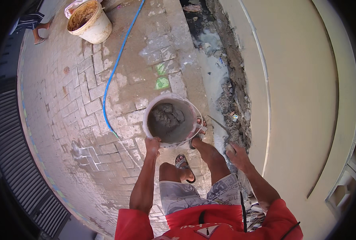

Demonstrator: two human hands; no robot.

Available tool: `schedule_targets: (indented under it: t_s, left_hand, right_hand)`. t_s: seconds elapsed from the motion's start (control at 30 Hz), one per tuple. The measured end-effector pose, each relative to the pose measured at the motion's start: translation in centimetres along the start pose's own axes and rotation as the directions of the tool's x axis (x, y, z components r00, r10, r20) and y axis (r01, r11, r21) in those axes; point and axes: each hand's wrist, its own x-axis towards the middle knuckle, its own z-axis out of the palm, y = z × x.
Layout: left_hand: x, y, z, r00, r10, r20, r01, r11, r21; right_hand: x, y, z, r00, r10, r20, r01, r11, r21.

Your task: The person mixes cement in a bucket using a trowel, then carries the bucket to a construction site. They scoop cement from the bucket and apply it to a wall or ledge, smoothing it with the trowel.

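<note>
Grey, wet-looking mortar (168, 117) lies lumpy and heaped in the round bucket (192, 116), whose pale rim and inner wall are smeared with the same stuff; the level sits well below the rim. The left hand (153, 146) is closed over the bucket's near-left rim, thumb on top. Just right of the bucket and nearer the body, the right hand (238, 155) is wrapped around the grip of a trowel (227, 133), its thin dark blade seen almost edge-on and pointing back toward the bucket. Well beyond the bucket, to its left, stands a white tub (98, 32), stained and filled with coarse brown material (85, 16). A smooth blue hose (116, 66) curves left of the bucket over worn, interlocking paving (90, 90). Right of the bucket runs a rough-edged ditch (213, 60) with milky liquid and dark rubble, then a smooth beige wall (298, 80).
</note>
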Motion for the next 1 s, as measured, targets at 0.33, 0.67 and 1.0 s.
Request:
schedule_targets:
  t_s: [0.33, 0.67, 1.0]
  left_hand:
    - [11.3, 19.3, 13.1, 0.896, 0.352, 0.272, -0.445, 0.722, 0.529]
    - [24.4, 27.7, 28.4, 0.737, 0.262, 0.623, -0.675, 0.320, 0.664]
    - [31.0, 26.7, 32.3, 0.665, 0.161, 0.730, -0.732, 0.336, 0.592]
  right_hand:
    - [27.0, -14.2, -6.6, 0.994, 0.038, 0.107, -0.003, 0.951, -0.310]
    - [40.0, -8.9, -0.3, 0.996, 0.000, 0.086, 0.044, 0.863, -0.504]
    - [39.8, 5.8, -1.9, 0.986, 0.038, -0.160, -0.110, 0.874, -0.473]
